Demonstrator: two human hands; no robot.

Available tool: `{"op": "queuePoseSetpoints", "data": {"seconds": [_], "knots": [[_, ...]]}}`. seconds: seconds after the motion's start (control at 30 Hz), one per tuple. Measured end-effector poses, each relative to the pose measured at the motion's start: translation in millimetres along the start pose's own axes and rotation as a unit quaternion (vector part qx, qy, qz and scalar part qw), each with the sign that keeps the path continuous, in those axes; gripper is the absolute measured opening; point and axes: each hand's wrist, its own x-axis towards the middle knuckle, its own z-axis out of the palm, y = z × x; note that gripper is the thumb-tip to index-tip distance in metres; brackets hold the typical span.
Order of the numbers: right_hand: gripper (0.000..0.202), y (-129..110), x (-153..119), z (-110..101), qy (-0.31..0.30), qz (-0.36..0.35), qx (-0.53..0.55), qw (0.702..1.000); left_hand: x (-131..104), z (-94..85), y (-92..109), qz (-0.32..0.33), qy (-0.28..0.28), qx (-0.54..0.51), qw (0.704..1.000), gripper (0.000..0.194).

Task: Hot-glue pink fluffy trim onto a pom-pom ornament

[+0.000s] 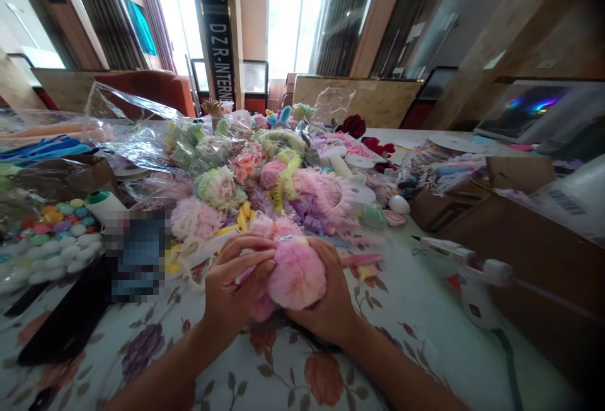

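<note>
A fluffy pink ball is held up between my two hands, above the near middle of the flowered tablecloth. My right hand wraps round its right side and underside. On the left, my left hand has its fingers bent and pressed together at the ball's upper left edge, with more pink fluff showing below them. A small whitish piece lies on top of the ball between the hands. Just behind is a heap of pastel yarn and trims.
A white glue gun lies at the right beside a cardboard box. On the left are a bag of colored pompoms, a white spool and a black phone-like object. A white egg-shaped piece sits right of the heap.
</note>
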Motion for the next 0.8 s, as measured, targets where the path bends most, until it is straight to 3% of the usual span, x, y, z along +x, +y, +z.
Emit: {"op": "queuePoseSetpoints", "data": {"seconds": [0.1, 0.2, 0.27, 0.33, 0.43, 0.53, 0.6, 0.67, 0.73, 0.8], "knots": [[0.091, 2, 1, 2, 0.012, 0.070, 0.022, 0.997, 0, -0.8, 7, 0.035, -0.009, -0.002, 0.999, 0.021], [0.091, 6, 4, 3, 0.038, 0.149, 0.038, 0.987, -8, -2.1, 14, 0.138, -0.126, -0.027, 0.982, 0.019], [0.091, 8, 4, 4, 0.051, 0.175, 0.050, 0.982, -18, -1.3, 15, 0.198, -0.179, -0.010, 0.964, 0.006], [0.092, 8, 4, 4, 0.055, 0.170, 0.062, 0.982, -26, 0.0, 13, 0.210, -0.131, 0.063, 0.967, 0.012], [0.095, 4, 1, 2, 0.051, 0.130, 0.067, 0.988, -32, -1.0, 8, 0.085, -0.002, 0.095, 0.992, 0.044], [0.097, -2, -2, 0, 0.043, 0.085, 0.056, 0.994, -27, -6.6, 3, -0.027, 0.056, 0.050, 0.997, 0.029], [0.100, -5, -3, -2, 0.045, 0.062, 0.056, 0.995, -20, -10.0, 2, -0.025, 0.092, 0.014, 0.995, 0.021], [0.104, -6, -4, -4, 0.048, 0.047, 0.059, 0.996, -13, -11.3, 2, 0.030, 0.078, 0.039, 0.996, 0.027], [0.109, -5, -5, -6, 0.043, 0.024, 0.055, 0.997, -9, -10.5, 3, 0.079, 0.016, 0.077, 0.994, 0.036], [0.109, -4, -6, -6, 0.035, -0.002, 0.050, 0.998, -6, -8.5, 4, 0.082, -0.028, 0.082, 0.993, 0.036]]}}
